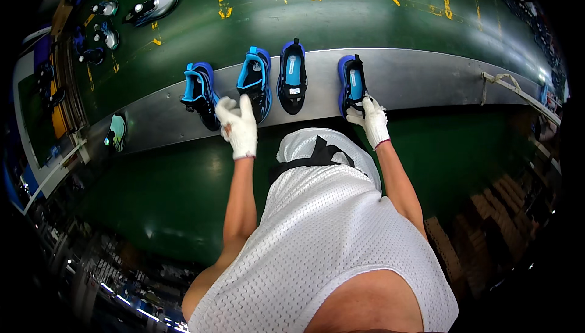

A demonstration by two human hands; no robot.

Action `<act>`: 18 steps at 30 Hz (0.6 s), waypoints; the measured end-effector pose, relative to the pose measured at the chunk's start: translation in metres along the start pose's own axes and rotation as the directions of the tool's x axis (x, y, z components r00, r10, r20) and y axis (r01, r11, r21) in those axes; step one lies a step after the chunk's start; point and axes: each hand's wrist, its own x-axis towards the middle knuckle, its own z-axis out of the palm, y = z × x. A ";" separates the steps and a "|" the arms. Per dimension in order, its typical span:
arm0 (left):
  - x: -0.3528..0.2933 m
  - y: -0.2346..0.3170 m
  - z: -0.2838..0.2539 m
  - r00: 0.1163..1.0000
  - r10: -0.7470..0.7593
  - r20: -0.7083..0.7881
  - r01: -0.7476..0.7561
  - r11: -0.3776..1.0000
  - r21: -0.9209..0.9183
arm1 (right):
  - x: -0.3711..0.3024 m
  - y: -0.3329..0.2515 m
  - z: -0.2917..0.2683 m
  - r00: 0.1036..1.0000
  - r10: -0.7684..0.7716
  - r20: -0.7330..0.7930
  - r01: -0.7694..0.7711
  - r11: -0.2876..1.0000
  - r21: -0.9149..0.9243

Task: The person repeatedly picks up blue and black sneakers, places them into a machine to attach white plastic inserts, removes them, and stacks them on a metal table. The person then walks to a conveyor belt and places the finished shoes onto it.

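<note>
A row of black and blue sneakers sits on a grey metal ledge [420, 80]. My left hand [239, 127], in a white knitted glove, is over the toes of the left sneaker [198, 92] and the sneaker beside it [261, 92]. Its thumb and fingers are apart and nothing shows between them; whether it touches either shoe I cannot tell. A sneaker with a light-blue insole and a small white label [293, 101] stands right of these. Farther right, my gloved right hand [372, 121] grips the toe of another sneaker [351, 80], its heel pointing away from me.
A mint-green shoe [116, 133] rests near the ledge's left end. Beyond the ledge is a green surface with worn yellow markings, where a silver sneaker [153, 10] and several other shoes lie at the far left. A pale rail [521, 94] juts out at the right.
</note>
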 end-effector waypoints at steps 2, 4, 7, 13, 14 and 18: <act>0.026 -0.003 0.005 0.993 -0.077 0.088 0.066 0.990 0.123 | 0.001 -0.006 0.000 1.000 0.005 0.013 -0.005 0.999 -0.032; 0.042 -0.003 0.013 0.966 -0.122 0.226 0.069 0.971 0.229 | 0.000 -0.009 -0.003 0.999 0.001 0.047 0.001 0.999 -0.039; 0.044 -0.004 0.017 0.914 -0.211 0.347 0.171 0.975 0.142 | -0.001 -0.011 -0.008 0.998 0.002 0.068 0.000 0.999 -0.040; 0.016 -0.002 0.006 0.909 -0.242 0.339 0.350 0.884 -0.309 | 0.003 -0.011 -0.002 1.000 0.017 0.001 -0.017 1.000 0.007; 0.011 -0.036 0.011 0.959 -0.080 0.272 0.101 0.993 -0.064 | 0.003 -0.012 -0.001 0.999 0.035 -0.002 -0.035 0.999 0.015; -0.011 -0.048 0.002 0.921 0.028 0.388 0.200 0.821 -0.535 | 0.007 -0.013 -0.002 0.998 0.053 0.023 -0.052 0.999 -0.014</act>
